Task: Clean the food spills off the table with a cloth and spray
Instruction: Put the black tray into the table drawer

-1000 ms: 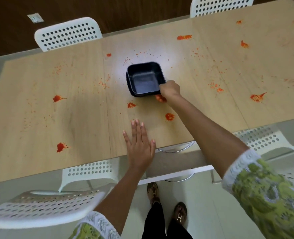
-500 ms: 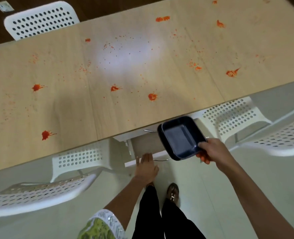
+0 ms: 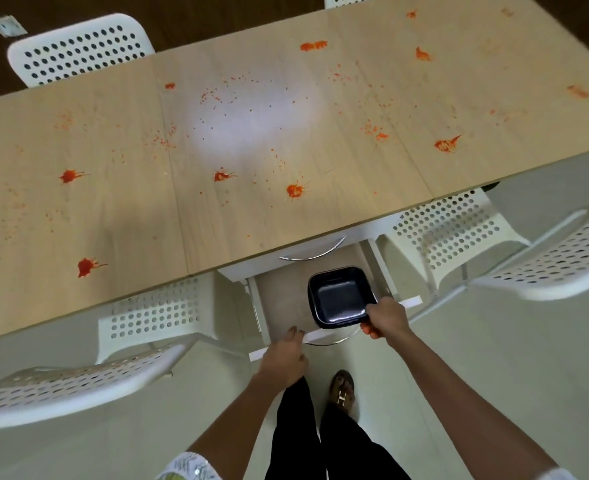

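Both hands at the open drawer (image 3: 286, 299) front edge.

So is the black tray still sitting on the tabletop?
No, the right hand holds the black tray over the open drawer below the table edge.

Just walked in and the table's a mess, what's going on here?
A person stands at the table, whose top is spattered with red spills. The right hand holds a black dish by its corner over an open drawer under the tabletop. The left hand rests on the drawer's front edge. No cloth or spray is in view, and no spill looks wiped yet.
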